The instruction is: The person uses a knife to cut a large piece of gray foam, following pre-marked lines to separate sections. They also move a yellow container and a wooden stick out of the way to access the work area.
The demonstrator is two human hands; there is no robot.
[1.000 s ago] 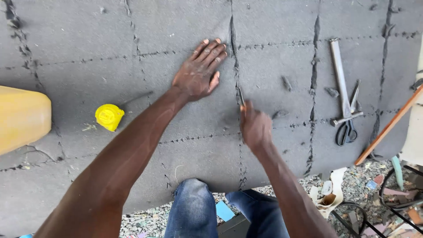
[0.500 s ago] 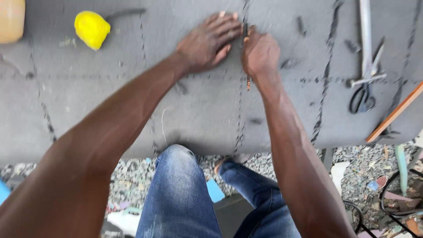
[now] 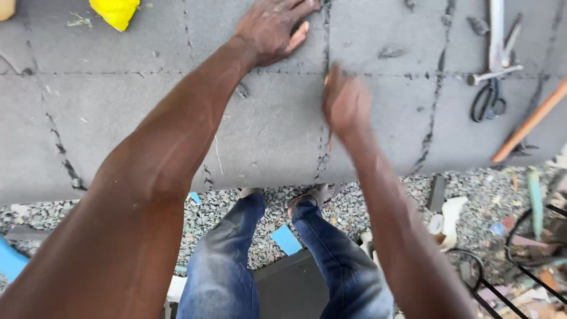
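Left hand lies flat, palm down and fingers spread, on the grey foam sheet, its fingertips at the dark cut line that runs down the sheet; the left arm stretches straight out from the lower left corner of the head view. Right hand is blurred, closed in a fist around a thin orange-handled tool whose tip sits on the same cut line, just below the left hand; its forearm comes up from the lower right, wrist bent slightly inward. The 2 hands are near each other but apart.

Farther along the sheet to the right lie black scissors, a metal tool and an orange wooden handle. A yellow object rests at the top left. Below the sheet's edge, blue jeans show over a gravel floor strewn with scraps.
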